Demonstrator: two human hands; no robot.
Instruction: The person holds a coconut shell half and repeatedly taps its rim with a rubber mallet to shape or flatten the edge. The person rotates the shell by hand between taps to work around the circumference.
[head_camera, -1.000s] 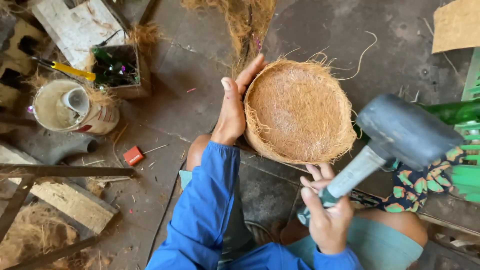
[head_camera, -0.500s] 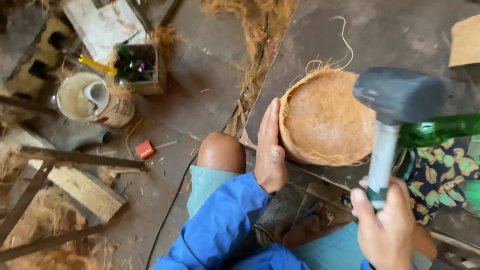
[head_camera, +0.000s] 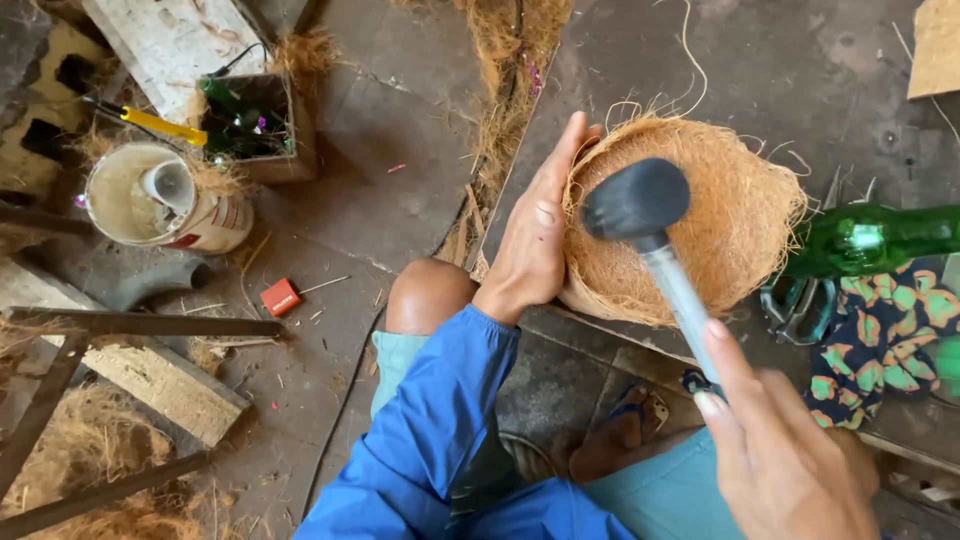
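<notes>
Down comes the rubber mallet (head_camera: 636, 200): raised off to the side a moment ago, its head now sits inside the coconut-fibre bowl (head_camera: 735, 215) on the floor. The right hand (head_camera: 780, 450) grips the handle; the left hand (head_camera: 535, 235), flat and open, braces the bowl's rim.
</notes>
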